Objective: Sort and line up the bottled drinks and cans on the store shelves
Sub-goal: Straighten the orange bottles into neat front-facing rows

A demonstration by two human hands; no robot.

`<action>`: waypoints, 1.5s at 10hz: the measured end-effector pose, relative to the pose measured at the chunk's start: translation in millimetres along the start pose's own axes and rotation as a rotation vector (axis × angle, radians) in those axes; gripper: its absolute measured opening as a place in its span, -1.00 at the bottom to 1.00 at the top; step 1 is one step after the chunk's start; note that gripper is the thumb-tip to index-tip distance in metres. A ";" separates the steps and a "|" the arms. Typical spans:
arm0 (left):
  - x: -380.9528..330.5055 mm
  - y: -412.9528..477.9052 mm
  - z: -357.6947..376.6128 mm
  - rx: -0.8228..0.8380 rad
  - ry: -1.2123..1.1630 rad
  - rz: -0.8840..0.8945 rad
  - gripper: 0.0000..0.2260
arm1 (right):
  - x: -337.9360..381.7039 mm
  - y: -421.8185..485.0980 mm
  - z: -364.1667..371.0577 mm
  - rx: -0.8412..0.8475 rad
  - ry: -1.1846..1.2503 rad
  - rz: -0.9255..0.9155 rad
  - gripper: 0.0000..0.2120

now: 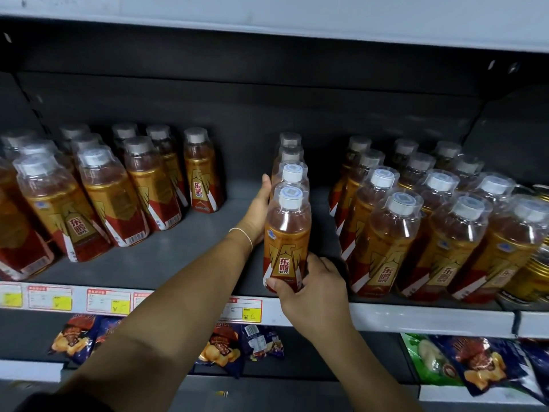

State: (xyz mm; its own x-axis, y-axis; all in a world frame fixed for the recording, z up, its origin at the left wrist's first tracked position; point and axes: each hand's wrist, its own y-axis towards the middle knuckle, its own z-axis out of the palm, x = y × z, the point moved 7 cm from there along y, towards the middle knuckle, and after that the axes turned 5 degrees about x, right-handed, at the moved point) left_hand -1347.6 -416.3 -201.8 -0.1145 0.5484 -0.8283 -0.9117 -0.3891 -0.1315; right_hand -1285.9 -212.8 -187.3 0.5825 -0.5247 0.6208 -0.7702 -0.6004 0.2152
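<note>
A single-file row of amber drink bottles with red-gold labels runs front to back at the middle of the grey shelf (166,257). My right hand (309,289) grips the base of the front bottle (286,233) at the shelf's front edge. My left hand (258,209) lies flat against the left side of the row, fingers straight beside the second bottle (292,176). More of the same bottles stand in rows at the left (98,191) and at the right (416,233). One bottle (203,171) stands alone at the right end of the left group.
Gold cans (531,272) stand at the far right of the shelf. Price tags (108,301) line the shelf's front rail. Snack bags (222,346) lie on the lower shelf. Bare shelf floor shows left of the middle row. Another shelf board (297,22) hangs overhead.
</note>
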 end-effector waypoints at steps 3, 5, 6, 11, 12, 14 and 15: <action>5.8 -7.5 48.5 0.177 -0.119 0.004 -0.37 | -19.4 -2.9 -17.6 -0.033 -0.030 0.037 -0.23; 13.3 0.6 56.4 0.180 -0.056 -0.006 -0.42 | -27.9 -5.5 -27.1 -0.044 -0.049 0.062 -0.23; 16.0 3.5 60.7 0.177 -0.046 0.003 -0.42 | -30.5 -6.0 -31.0 -0.052 -0.051 0.069 -0.23; 20.9 3.4 65.2 0.163 -0.038 0.000 -0.41 | -34.0 -9.4 -38.7 -0.043 -0.030 0.062 -0.28; 21.4 4.5 65.1 0.158 -0.057 0.001 -0.42 | -34.2 -9.5 -39.0 -0.060 -0.023 0.062 -0.29; 21.7 7.3 67.5 0.146 -0.035 0.003 -0.43 | -36.1 -7.9 -40.0 -0.058 -0.028 0.070 -0.31; 23.6 7.1 67.8 0.155 -0.007 0.033 -0.42 | -38.0 -9.0 -40.9 -0.058 -0.032 0.076 -0.30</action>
State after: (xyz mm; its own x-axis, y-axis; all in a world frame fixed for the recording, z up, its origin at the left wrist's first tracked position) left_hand -1383.5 -356.0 -185.3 -0.1474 0.5425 -0.8270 -0.9575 -0.2879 -0.0182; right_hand -1311.7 -162.8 -182.0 0.5288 -0.5869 0.6131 -0.8258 -0.5226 0.2120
